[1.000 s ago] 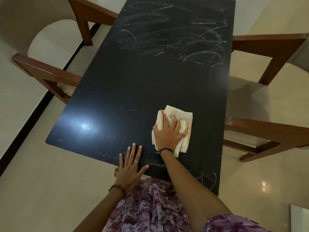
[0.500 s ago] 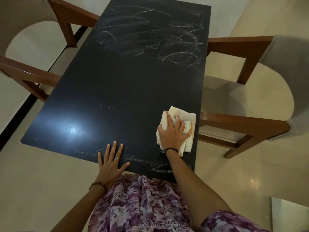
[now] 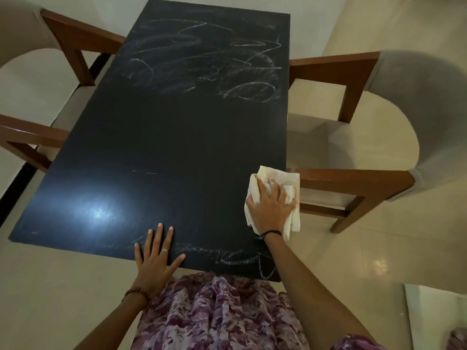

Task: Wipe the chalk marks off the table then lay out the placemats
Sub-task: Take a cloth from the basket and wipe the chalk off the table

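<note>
Flanked by armchairs: left (image 3: 38,79), right (image 3: 374,137). Right hand (image 3: 271,207) flat on cream cloth (image 3: 275,178) at black table (image 3: 177,135) edge. Left hand (image 3: 156,256) spread flat near chalk marks (image 3: 227,258).

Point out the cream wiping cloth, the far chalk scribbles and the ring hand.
Cream folded wiping cloth (image 3: 278,178), head view, on its bare upper fold.
White chalk scribbles (image 3: 207,64), head view, middle of the far patch.
Left hand (image 3: 156,258), head view, on its back.
</note>
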